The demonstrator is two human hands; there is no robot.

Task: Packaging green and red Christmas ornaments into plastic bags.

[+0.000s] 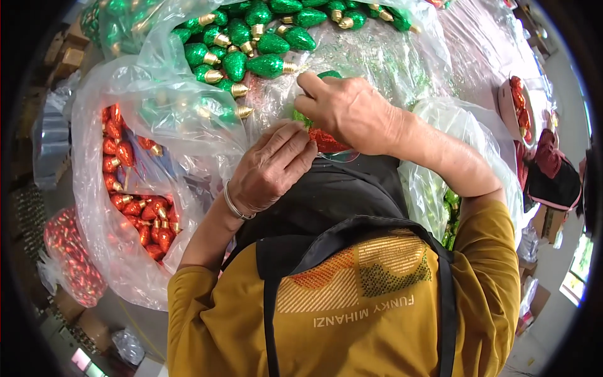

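A glittery red piece [326, 143] is showing between your curled left hand [271, 164] and right hand [357, 114]; whether they're gripping it, I cannot tell.

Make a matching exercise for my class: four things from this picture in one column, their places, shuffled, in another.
Things
1. Silver bracelet
2. Green bulbs
3. Red glittery item
4. Black apron

Places
A. Partly behind the right hand
B. Over a mustard shirt
C. On the wrist of the left hand
D. Near the picture's top

Pairs: 1-C, 2-D, 3-A, 4-B
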